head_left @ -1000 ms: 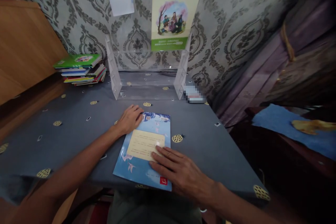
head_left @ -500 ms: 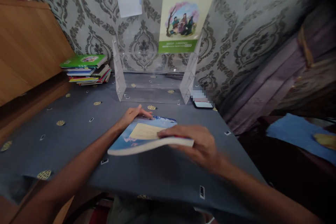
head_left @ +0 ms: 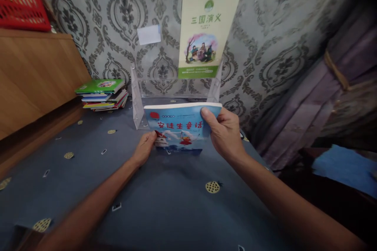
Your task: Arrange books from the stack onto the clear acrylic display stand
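The blue book (head_left: pixel 181 127) is held up just in front of the stand (head_left: pixel 137 106), its front cover turned toward the camera with the title upright. The stand's lower part is partly hidden by it; whether the book's bottom edge is rested on the counter (head_left: pixel 165 196) cannot be told. Near its upper right corner it is gripped by the right hand (head_left: pixel 226 131), thumb pressed on the cover and fingers tucked behind, so most of the weight is probably borne there. Its lower left edge is pinched by the left hand (head_left: pixel 144 148), whose fingers are mostly hidden; the book is likely steadied by this. With opposite corners grasped, the title and picture are left largely uncovered.

The cream book (head_left: pixel 206 53) is propped at the stand's upper right, presumably so that its cover is displayed. Left of the stand, a stack (head_left: pixel 103 96) of books is laid flat, seemingly for stability. Farther left and higher than the stand, a red basket (head_left: pixel 22 2) is set on a cabinet (head_left: pixel 35 82). Well to the stand's right, a curtain (head_left: pixel 312 102) is gathered, apparently to be held aside; a blue cloth (head_left: pixel 344 168) is spread lower, beyond the counter.
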Action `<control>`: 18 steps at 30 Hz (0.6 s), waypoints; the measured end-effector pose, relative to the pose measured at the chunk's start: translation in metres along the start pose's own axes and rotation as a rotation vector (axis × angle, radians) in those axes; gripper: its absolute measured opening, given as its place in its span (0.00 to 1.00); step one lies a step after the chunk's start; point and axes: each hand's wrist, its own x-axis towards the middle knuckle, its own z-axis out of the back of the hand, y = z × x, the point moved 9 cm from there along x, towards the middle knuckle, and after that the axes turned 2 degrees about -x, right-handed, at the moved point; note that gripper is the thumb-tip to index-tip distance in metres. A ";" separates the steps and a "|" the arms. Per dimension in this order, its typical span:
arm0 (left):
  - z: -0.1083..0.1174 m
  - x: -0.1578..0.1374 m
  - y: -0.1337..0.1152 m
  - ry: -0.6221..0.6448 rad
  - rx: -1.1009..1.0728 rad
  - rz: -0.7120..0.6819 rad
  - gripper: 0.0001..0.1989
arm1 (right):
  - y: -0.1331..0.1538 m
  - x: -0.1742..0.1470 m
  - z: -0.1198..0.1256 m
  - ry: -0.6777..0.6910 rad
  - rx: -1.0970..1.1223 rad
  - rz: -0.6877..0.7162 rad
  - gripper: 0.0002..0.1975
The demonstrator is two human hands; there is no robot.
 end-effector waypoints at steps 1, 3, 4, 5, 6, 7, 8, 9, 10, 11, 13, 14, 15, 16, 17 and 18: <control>0.004 -0.001 0.000 -0.059 -0.014 0.005 0.31 | -0.003 0.003 -0.002 -0.001 0.022 -0.015 0.17; 0.012 -0.003 0.002 -0.186 -0.043 0.027 0.31 | -0.011 0.009 -0.006 -0.012 0.075 -0.063 0.17; 0.017 -0.006 0.003 -0.246 -0.057 0.037 0.31 | -0.015 0.010 -0.008 -0.021 0.103 -0.096 0.17; 0.020 -0.008 0.004 -0.294 -0.072 0.048 0.31 | -0.020 0.011 -0.009 -0.032 0.128 -0.129 0.18; 0.021 -0.010 0.005 -0.326 -0.092 0.067 0.31 | -0.024 0.011 -0.011 -0.044 0.148 -0.161 0.18; 0.022 -0.012 0.007 -0.346 -0.115 0.095 0.32 | -0.029 0.011 -0.012 -0.053 0.165 -0.193 0.19; 0.021 -0.014 0.010 -0.357 -0.140 0.138 0.32 | -0.034 0.009 -0.013 -0.058 0.182 -0.227 0.19; 0.019 -0.016 0.014 -0.368 -0.165 0.192 0.32 | -0.039 0.006 -0.014 -0.059 0.199 -0.264 0.20; 0.018 -0.018 0.018 -0.375 -0.185 0.251 0.31 | -0.045 0.002 -0.015 -0.055 0.217 -0.306 0.20; 0.015 -0.020 0.022 -0.376 -0.198 0.302 0.30 | -0.051 -0.002 -0.015 -0.048 0.233 -0.352 0.21; 0.011 -0.021 0.023 -0.365 -0.197 0.338 0.28 | -0.064 -0.010 -0.015 -0.036 0.254 -0.444 0.22; 0.009 -0.021 0.022 -0.347 -0.189 0.323 0.26 | -0.070 -0.013 -0.014 -0.033 0.256 -0.483 0.22; 0.008 -0.020 0.019 -0.327 -0.180 0.294 0.25 | -0.076 -0.016 -0.013 -0.031 0.255 -0.516 0.22; 0.007 -0.019 0.017 -0.310 -0.172 0.261 0.24 | -0.080 -0.018 -0.012 -0.028 0.254 -0.543 0.22; 0.007 -0.019 0.016 -0.299 -0.167 0.237 0.23 | -0.084 -0.019 -0.011 -0.027 0.255 -0.562 0.22; 0.007 -0.019 0.016 -0.293 -0.165 0.226 0.22 | -0.086 -0.019 -0.012 -0.024 0.260 -0.574 0.22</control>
